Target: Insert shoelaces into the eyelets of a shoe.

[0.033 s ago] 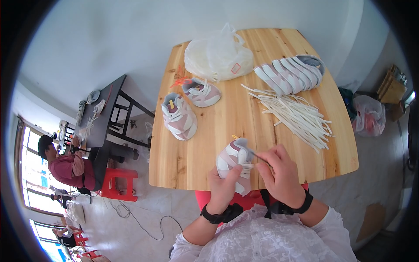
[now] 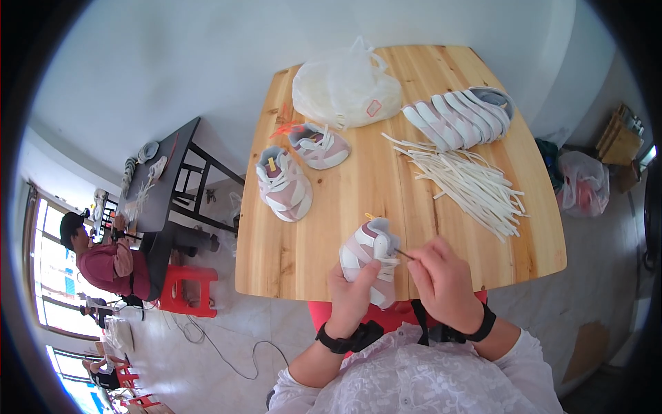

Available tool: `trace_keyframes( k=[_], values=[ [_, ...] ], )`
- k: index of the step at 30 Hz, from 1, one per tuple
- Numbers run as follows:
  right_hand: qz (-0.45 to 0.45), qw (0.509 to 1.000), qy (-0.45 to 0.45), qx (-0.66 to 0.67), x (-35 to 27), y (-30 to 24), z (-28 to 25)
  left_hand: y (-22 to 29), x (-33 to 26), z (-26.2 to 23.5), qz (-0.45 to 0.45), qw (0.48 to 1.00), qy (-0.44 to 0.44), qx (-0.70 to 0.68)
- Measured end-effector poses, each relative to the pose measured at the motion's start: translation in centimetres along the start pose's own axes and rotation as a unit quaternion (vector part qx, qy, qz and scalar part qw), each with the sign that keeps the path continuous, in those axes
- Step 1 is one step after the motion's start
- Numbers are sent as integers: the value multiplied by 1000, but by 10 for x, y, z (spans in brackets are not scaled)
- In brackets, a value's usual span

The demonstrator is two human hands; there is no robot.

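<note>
The left hand [image 2: 350, 293] has its thumb and fingers closed around a small pink, white and grey shoe [image 2: 358, 252]. The shoe is at the near edge of a light brown wooden table [image 2: 331, 200], right in front of the person. It has a yellow loop [image 2: 372, 217] at its far end and white laces [image 2: 390, 262] on the side by the right hand [image 2: 441, 279]. The left thumb presses on the shoe, next to those laces.

The right hand pinches a thin, dark, stick-like tool [image 2: 405, 254] between its thumb and fingers. The tool points left at the shoe. Its tip seems to touch the shoe, but it is too small to be sure.

Two laced pink and white shoes [image 2: 286, 190] sit close together on the left part of the table. Thin, bright orange strings [image 2: 286, 129] lie by the farther one. Behind them is a big, see-through white plastic bag [image 2: 345, 90] with pale stuff inside. On the right is a messy pile of flat white laces [image 2: 476, 190]. Just past the pile is a row of pink and white shoe tops [image 2: 455, 121], tucked one into the next.
</note>
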State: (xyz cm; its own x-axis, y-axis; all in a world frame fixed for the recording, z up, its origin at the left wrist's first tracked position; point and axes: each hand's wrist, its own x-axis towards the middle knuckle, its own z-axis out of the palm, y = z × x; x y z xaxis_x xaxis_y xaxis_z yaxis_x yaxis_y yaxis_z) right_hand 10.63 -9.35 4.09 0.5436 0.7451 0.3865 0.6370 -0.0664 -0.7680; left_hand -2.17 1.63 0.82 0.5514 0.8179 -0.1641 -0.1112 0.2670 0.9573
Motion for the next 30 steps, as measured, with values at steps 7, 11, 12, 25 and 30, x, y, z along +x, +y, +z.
trace_keyframes(
  k=[7, 11, 12, 25, 30],
  values=[
    [-40, 998, -41, -32, -10, -1, 4, 1, 3, 0, 17, 1000, -8, 5],
    [-52, 997, -46, -28, -5, -1, 5, 4, 2, 2, 48, 998, -3, 39],
    [-60, 997, -44, -27, -5, -1, 5, 4, 1, 3, 60, 997, -4, 40],
    [-54, 993, -77, -72, -1, 5, 17, -2, 8, -1, 183, 958, -17, 221],
    [-7, 996, -37, 75, -5, 13, 32, -10, 15, 2, 425, 832, -1, 355]
  ],
)
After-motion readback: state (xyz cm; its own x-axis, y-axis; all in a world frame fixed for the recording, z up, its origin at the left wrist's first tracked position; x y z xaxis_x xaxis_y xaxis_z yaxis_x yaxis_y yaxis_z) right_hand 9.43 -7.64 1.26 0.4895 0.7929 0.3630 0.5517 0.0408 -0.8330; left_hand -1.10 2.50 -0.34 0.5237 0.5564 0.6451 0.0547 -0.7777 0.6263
